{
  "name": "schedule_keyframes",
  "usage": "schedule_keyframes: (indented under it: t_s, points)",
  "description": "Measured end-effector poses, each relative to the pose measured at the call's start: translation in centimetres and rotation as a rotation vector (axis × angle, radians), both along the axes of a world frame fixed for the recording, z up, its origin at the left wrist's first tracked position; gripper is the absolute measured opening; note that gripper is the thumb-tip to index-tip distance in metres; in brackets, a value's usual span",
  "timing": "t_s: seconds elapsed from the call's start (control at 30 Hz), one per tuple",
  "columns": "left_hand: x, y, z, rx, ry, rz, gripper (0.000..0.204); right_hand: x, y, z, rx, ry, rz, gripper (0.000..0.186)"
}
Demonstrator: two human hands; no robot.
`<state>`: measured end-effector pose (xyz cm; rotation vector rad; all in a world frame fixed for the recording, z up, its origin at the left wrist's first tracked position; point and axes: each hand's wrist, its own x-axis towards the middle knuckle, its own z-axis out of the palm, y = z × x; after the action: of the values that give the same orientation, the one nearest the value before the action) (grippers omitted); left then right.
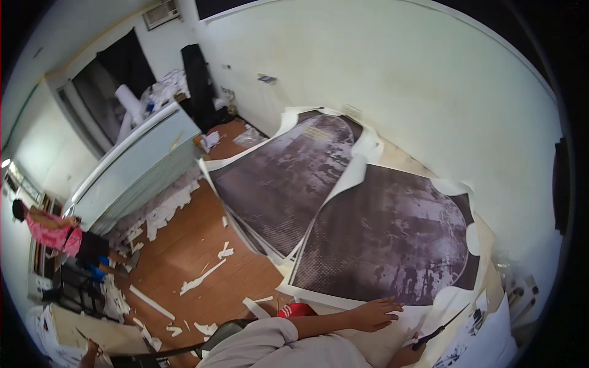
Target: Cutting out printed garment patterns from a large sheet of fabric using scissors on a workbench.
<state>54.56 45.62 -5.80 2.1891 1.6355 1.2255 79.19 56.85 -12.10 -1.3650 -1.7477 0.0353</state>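
My left hand reaches across from the grey sleeve at the bottom. Its fingers are spread over the near white margin of a large printed sheet, dark brown-grey with a rounded right end. At the lower edge my right hand, partly cut off, is closed round a dark-handled tool. The tool's long thin blade points up and right beside the sheet's corner; whether it is a knife or scissors I cannot tell. A second similar printed sheet lies beyond, its curled white edge meeting the first.
White paper scraps litter the brown floor. A long pale counter stands at left, with a person in pink near its end. Another hand shows at lower left. A wall bounds the far side.
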Motion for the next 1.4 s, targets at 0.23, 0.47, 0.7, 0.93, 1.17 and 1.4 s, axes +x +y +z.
schedule_keyframes:
  t_s: [0.23,0.47,0.7,0.93,1.17,1.4]
  points:
    - [-2.1,-11.8,2.2,0.018,-0.106,0.330,0.026,-0.3,1.0,1.3,0.092,0.051,0.068,0.035]
    - [-1.2,-26.7,0.3,-0.155,-0.135,0.892,0.031,0.4,2.7,0.5,-0.126,0.485,0.082,0.034]
    - [0.8,-36.9,-11.3,-0.457,-0.621,1.332,0.036,7.6,15.1,-12.5,-0.414,1.056,0.017,0.029]
    - [1.1,-47.8,-16.0,-0.566,-0.625,1.498,0.042,-9.8,10.1,-15.9,0.737,1.485,0.508,0.033]
    - [-8.7,-53.7,-12.4,-0.484,-0.477,1.548,0.042,-22.6,3.3,-15.5,0.521,1.307,0.317,0.030]
    - [-15.1,-58.9,-7.9,-0.446,-0.370,1.556,0.042,-30.1,-3.8,-8.7,0.289,1.061,0.162,0.028]
